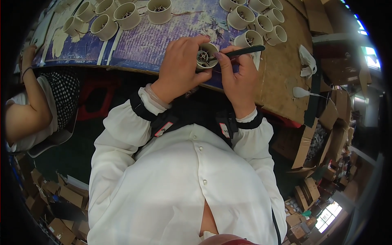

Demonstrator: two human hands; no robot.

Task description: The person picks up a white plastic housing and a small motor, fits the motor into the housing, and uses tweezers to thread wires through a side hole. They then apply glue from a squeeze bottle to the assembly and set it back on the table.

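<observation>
My left hand (179, 67) is wrapped round the left side of a cream-coloured round cup (213, 50), with a metal fitting (202, 56) inside it. The cup is tipped so its mouth faces me, over the table's near edge. On its right side, my right hand (239, 75) pinches dark tweezers (247, 50) between thumb and fingers. Their thin end points into the cup; the very tip is hard to make out. The back end sticks out to the right.
Several similar cups (127, 17) with fittings and wires stand at the back left, and more cups (241, 18) stand at the back right. A small white bottle (301, 92) lies on the right. Another person's arm (34, 87) is at the far left. An open carton (312, 143) stands right of the table.
</observation>
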